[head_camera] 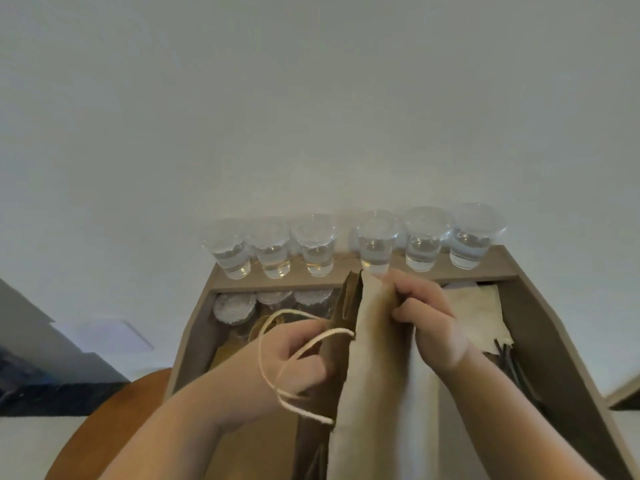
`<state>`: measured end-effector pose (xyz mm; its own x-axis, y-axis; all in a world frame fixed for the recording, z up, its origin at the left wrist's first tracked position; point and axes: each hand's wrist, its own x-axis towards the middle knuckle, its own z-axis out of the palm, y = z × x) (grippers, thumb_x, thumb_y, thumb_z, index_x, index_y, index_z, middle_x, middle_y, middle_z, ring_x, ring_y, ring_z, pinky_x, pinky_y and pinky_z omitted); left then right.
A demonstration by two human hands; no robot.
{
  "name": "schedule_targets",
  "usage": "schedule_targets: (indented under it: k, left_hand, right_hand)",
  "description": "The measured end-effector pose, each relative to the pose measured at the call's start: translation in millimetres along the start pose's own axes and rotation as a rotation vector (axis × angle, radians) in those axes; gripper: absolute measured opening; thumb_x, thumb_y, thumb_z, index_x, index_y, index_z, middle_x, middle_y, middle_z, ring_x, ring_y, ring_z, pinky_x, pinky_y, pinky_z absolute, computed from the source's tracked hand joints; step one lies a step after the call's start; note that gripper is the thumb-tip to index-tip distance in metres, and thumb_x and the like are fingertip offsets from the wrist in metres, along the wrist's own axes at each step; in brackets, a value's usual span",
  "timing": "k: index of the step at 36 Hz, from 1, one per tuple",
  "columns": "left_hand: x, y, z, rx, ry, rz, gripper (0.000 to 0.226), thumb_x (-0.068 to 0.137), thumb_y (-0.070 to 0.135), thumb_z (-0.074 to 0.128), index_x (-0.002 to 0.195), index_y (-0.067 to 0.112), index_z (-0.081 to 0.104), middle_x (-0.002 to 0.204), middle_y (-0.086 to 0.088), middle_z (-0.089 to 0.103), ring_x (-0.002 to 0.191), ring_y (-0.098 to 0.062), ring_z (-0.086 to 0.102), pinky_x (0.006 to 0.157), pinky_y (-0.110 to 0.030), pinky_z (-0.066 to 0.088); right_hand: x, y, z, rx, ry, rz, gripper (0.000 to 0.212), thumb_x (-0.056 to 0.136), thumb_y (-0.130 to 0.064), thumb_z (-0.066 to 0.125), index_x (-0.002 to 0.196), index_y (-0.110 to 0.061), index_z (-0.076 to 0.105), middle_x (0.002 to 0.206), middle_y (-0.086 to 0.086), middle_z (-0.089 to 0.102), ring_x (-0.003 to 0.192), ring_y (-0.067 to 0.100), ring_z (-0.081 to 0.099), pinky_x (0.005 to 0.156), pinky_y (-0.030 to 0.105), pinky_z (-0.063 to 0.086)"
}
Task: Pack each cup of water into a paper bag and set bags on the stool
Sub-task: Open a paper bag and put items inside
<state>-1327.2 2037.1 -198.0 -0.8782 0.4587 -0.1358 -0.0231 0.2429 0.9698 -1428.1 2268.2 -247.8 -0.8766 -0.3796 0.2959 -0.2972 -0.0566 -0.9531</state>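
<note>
Paper bag (374, 358) pinched between left hand (294, 358), right hand (429, 323) fingers.

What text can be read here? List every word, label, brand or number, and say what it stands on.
None: no text can be read in this view.
The paper bag is plain on the sides shown.
The clear cups of water carry no visible print.
The brown box shows no label.

No readable text — no labels, brands, numbers anywhere.
</note>
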Motion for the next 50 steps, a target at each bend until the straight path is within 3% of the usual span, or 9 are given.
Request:
schedule_targets:
  k: [7,12,14,17,22,29,40,44,50]
  left_hand:
    - [15,-13,14,0.312,0.152,-0.028,0.008,0.088,0.036,0.065,0.086,0.034,0.073,0.086,0.018,0.077,0.081,0.002,0.071,0.071,-0.016,0.054]
    - [24,-27,20,0.389,0.374,-0.123,0.021,0.100,0.018,0.063,0.091,0.036,0.066,0.073,0.034,0.069,0.076,0.024,0.060,0.075,-0.002,0.045]
    - [23,-25,21,0.318,0.305,-0.045,0.005,0.094,0.016,0.069,0.095,0.021,0.068,0.078,0.015,0.076,0.079,0.001,0.072,0.076,-0.016,0.055]
    - [24,-16,20,0.054,0.249,-0.002,0.019,0.086,0.011,0.075,0.099,0.006,0.063,0.070,-0.006,0.071,0.065,-0.021,0.072,0.061,-0.036,0.061]
    - [30,-17,27,0.108,0.270,-0.015,0.033,0.081,0.012,0.071,0.111,0.013,0.058,0.075,0.006,0.072,0.060,-0.004,0.067,0.055,-0.017,0.053]
    - [25,-16,29,0.257,0.357,-0.107,0.064,0.088,0.027,0.063,0.140,0.054,0.037,0.093,0.002,0.075,0.060,-0.020,0.075,0.046,-0.027,0.055]
    - [8,-4,27,0.341,0.487,-0.010,0.069,0.082,0.031,0.054,0.146,0.048,0.038,0.102,0.008,0.073,0.087,-0.017,0.070,0.089,-0.043,0.061]
    - [6,-9,31,0.463,0.544,-0.046,0.079,0.080,0.041,0.051,0.151,0.057,0.022,0.092,0.018,0.073,0.085,0.005,0.068,0.077,-0.021,0.058]
    - [2,-15,-12,0.431,0.562,-0.293,0.085,0.069,0.035,0.040,0.151,0.054,0.025,0.059,-0.003,0.068,0.037,-0.022,0.065,0.038,-0.035,0.054]
  right_hand:
    - [-11,-13,29,-0.661,0.070,-0.048,0.028,0.086,-0.022,0.057,0.110,-0.025,0.070,0.121,-0.021,0.064,0.128,0.007,0.051,0.109,0.037,0.047]
    - [-30,-32,45,-0.727,-0.079,0.407,0.080,0.072,-0.099,0.040,0.135,-0.052,0.045,0.102,-0.019,0.060,0.092,-0.002,0.060,0.075,0.023,0.048]
    - [-38,-40,51,-0.600,-0.235,0.491,0.077,0.069,-0.104,0.041,0.130,-0.059,0.044,0.097,-0.018,0.069,0.087,-0.004,0.067,0.078,0.026,0.053]
    - [-42,-45,53,-0.555,-0.309,0.480,0.078,0.074,-0.097,0.039,0.144,-0.063,0.030,0.088,-0.027,0.071,0.081,-0.010,0.067,0.078,0.025,0.052]
    - [-42,-48,47,-0.560,-0.357,0.565,0.079,0.087,-0.072,0.046,0.161,-0.051,0.024,0.095,-0.013,0.072,0.085,0.000,0.069,0.078,0.025,0.052]
    - [-46,-54,51,-0.453,-0.304,0.484,0.017,0.085,-0.046,0.057,0.093,-0.060,0.062,0.086,-0.031,0.073,0.080,-0.013,0.069,0.062,0.008,0.053]
    - [-44,-50,49,-0.674,-0.172,0.580,0.028,0.089,-0.052,0.057,0.099,-0.028,0.069,0.091,-0.003,0.075,0.084,0.017,0.074,0.084,0.038,0.064]
    - [-31,-43,45,-0.720,-0.396,0.662,0.024,0.107,-0.030,0.055,0.084,-0.031,0.057,0.087,-0.006,0.063,0.096,0.019,0.066,0.091,0.027,0.054]
    - [-15,-46,-8,-0.766,-0.226,0.795,0.022,0.098,-0.005,0.052,0.078,-0.013,0.057,0.074,0.016,0.068,0.068,0.032,0.070,0.073,0.048,0.064]
